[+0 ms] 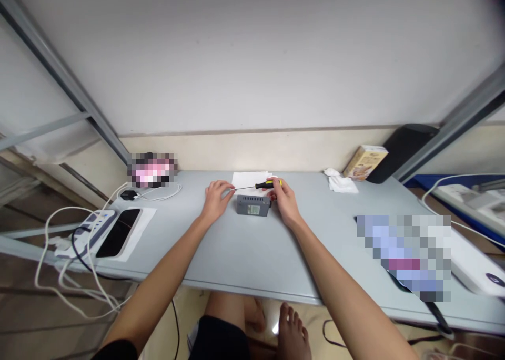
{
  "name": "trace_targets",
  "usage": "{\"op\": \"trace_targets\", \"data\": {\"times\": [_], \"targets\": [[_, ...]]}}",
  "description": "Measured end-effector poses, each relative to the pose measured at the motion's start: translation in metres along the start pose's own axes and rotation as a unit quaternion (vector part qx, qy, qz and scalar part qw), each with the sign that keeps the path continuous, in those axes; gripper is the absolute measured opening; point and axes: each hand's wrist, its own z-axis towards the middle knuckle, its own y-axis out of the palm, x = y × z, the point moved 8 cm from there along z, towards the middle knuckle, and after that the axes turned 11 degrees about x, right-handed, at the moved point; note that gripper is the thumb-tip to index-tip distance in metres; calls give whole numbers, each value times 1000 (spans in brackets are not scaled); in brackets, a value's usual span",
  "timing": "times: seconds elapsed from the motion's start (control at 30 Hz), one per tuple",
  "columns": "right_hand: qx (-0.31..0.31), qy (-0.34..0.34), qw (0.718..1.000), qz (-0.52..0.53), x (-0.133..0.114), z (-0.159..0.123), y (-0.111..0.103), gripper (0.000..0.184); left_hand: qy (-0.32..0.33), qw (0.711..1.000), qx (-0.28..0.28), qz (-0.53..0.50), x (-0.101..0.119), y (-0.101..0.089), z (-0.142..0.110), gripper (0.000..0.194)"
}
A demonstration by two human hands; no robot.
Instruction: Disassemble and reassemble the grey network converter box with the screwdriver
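Note:
A screwdriver (263, 184) with a black and yellow handle lies level above the table, its thin shaft pointing left. My right hand (284, 196) is closed round the handle. The fingers of my left hand (218, 196) are pinched together at the tip of the shaft; whether they hold the tip or something tiny there is too small to tell. Just below the shaft, a dark grey box-shaped device (253, 206) with vent slots and a pale label stands on the grey table (244, 255). Behind it lies a white sheet of paper (248, 178).
At left are a phone (120, 233), a power strip (92, 233) with loose white cables and a black charger (128, 195). At right stand a yellow carton (366, 162) and a black case (406, 150), near crumpled tissue (341, 183). A white rounded device (469, 260) lies at front right.

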Motion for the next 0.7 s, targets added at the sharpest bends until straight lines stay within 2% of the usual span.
{"op": "trace_targets", "data": {"times": [0.7], "targets": [[0, -8, 1000, 5, 1, -1, -3, 53, 22, 999, -30, -3, 10, 5, -1, 10]]}}
